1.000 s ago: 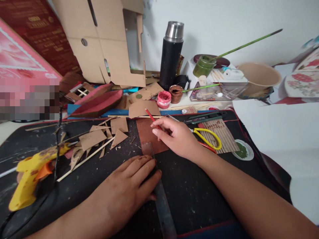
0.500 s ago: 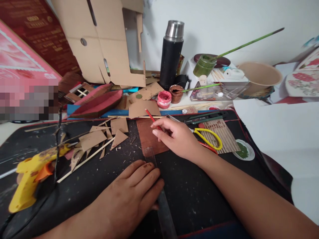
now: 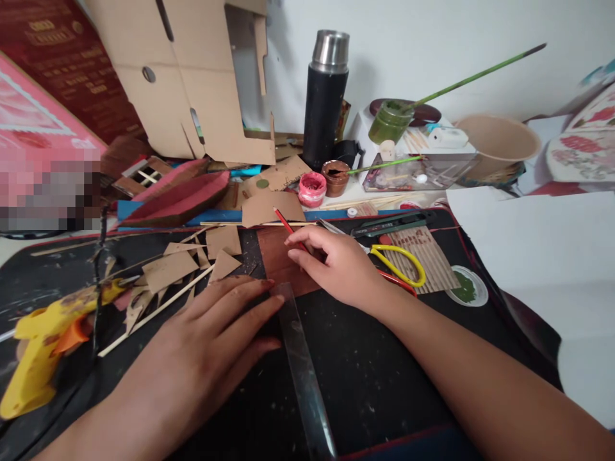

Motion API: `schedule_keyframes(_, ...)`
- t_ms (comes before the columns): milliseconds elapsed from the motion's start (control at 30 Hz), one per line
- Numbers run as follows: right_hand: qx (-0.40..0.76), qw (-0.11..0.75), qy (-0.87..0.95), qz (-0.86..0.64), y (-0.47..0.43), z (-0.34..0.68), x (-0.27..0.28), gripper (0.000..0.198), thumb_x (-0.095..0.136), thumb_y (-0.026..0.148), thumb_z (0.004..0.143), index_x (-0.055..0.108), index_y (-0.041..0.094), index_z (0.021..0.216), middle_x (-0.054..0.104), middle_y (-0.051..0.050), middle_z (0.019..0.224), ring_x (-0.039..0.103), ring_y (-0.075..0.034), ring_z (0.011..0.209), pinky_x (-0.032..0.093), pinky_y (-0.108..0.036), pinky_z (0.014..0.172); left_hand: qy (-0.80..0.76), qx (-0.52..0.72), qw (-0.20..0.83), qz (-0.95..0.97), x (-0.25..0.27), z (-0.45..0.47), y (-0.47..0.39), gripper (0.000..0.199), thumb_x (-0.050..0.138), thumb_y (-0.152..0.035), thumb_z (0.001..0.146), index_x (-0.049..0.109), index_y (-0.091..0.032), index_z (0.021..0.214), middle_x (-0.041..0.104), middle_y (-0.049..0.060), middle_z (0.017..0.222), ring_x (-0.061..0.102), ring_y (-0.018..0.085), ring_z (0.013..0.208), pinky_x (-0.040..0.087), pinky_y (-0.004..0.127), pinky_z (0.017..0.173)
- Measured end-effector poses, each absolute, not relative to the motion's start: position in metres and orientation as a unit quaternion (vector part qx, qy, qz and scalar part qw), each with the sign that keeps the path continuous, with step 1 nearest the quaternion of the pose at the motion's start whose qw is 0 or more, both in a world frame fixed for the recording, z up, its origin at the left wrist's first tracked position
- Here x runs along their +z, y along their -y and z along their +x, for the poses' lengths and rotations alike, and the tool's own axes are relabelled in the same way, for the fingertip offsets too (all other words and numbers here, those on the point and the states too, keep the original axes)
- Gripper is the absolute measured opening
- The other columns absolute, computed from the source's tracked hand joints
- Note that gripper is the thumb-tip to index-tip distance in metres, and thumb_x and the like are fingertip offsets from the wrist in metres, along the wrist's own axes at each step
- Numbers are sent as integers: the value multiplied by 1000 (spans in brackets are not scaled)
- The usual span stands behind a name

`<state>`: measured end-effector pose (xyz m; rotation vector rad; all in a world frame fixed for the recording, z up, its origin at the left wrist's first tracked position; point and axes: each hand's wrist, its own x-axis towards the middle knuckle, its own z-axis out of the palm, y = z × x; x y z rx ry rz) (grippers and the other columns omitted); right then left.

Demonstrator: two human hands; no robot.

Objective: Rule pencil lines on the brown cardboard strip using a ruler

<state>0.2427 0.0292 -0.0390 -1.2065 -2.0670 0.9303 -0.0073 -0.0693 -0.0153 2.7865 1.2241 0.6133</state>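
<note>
My right hand (image 3: 336, 262) grips a red pencil (image 3: 284, 221), its tip pointing up and away. Under that hand lies a brown painted piece of card (image 3: 273, 253) on the black mat. My left hand (image 3: 211, 339) has its fingers stretched forward. Its fingertips reach the near edge of the brown card and the far end of a clear ruler (image 3: 305, 371), with one finger against the ruler. The ruler runs from the card toward me. Scissors with yellow and red handles (image 3: 403, 266) are right beside my right hand, partly hidden by it.
Left of the card are cardboard scraps (image 3: 170, 269) and a yellow glue gun (image 3: 38, 346). Behind stand a black thermos (image 3: 324, 109), paint jars (image 3: 312, 190) and a small boat-shaped model (image 3: 182, 198). A cutter (image 3: 389, 224), corrugated card (image 3: 418, 256) and green paint lid (image 3: 468, 286) lie right.
My left hand has slid off the ruler to the left and forward, its fingers straightening toward the card. More of the ruler shows. My right hand still holds the pencil.
</note>
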Motion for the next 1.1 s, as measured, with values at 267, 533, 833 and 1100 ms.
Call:
schedule_keyframes(267, 351, 276, 771, -454, -28, 242, -37, 12, 69, 27, 107, 76, 26, 116, 75, 2, 89, 63, -18, 74, 43, -31, 72, -373, 148, -13, 916, -37, 1, 72, 47, 51, -49, 115, 72, -17, 143, 74, 19, 146, 73, 38, 128, 68, 56, 100)
schedule_keyframes(533, 345, 275, 774, -454, -28, 241, -36, 12, 70, 27, 106, 76, 26, 116, 74, 2, 86, 62, -17, 72, 42, -31, 71, -370, 133, -23, 919, -34, 3, 74, 48, 49, -50, 116, 72, -16, 142, 74, 22, 144, 76, 40, 124, 71, 56, 94)
schedule_keyframes(833, 341, 267, 777, -456, -28, 241, -36, 13, 72, 25, 106, 76, 26, 117, 76, 2, 90, 63, -17, 73, 43, -30, 72, -369, 121, -31, 921, -34, 4, 75, 50, 43, -48, 117, 73, -15, 141, 74, 23, 143, 78, 40, 121, 72, 58, 90)
schedule_keyframes(1100, 336, 275, 780, -451, -27, 241, -38, 13, 73, 23, 105, 77, 24, 118, 75, 3, 87, 63, -15, 73, 42, -29, 71, -366, 120, -32, 922, -32, 7, 73, 54, 39, -50, 118, 76, -15, 137, 77, 21, 141, 79, 39, 119, 73, 57, 89)
